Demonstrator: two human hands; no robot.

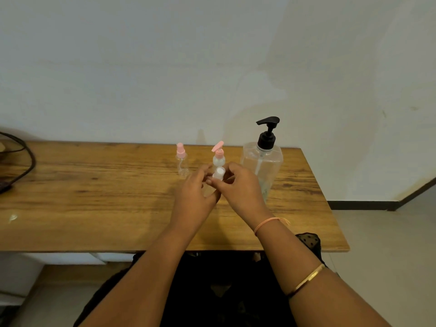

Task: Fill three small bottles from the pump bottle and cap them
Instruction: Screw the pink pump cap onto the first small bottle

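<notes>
wall [212, 67]: pale, plain, behind the far table edge.
table [94, 197]: wood-grain top, spanning most of the width; carries all the bottles.
pump bottle [262, 161]: large, clear, black pump head on top; upright at the far right of the table, just beside the right hand, touched by neither hand.
black cable [26, 156]: looped at the far left edge, well apart from the bottles.
left hand [193, 194]: over the table centre, fingers curled round the body of the held small bottle.
right hand [240, 187]: opposite the left, thumb and fingertips closed in a pinch on the white cap.
spray bottle [181, 161]: small, clear, pink top; upright behind the left hand, free of it.
flip-top bottle [218, 156]: small, pink lid hinged open; upright just behind the hands, between spray bottle and pump bottle.
held small bottle [210, 191]: clear, mostly hidden between the two hands; fill level impossible to tell.
white cap [219, 173]: on top of the held small bottle; screwed tight or loose, impossible to tell.
wrist thread [266, 224]: orange, on the right wrist.
bangle [306, 279]: gold, further up the right forearm.
</notes>
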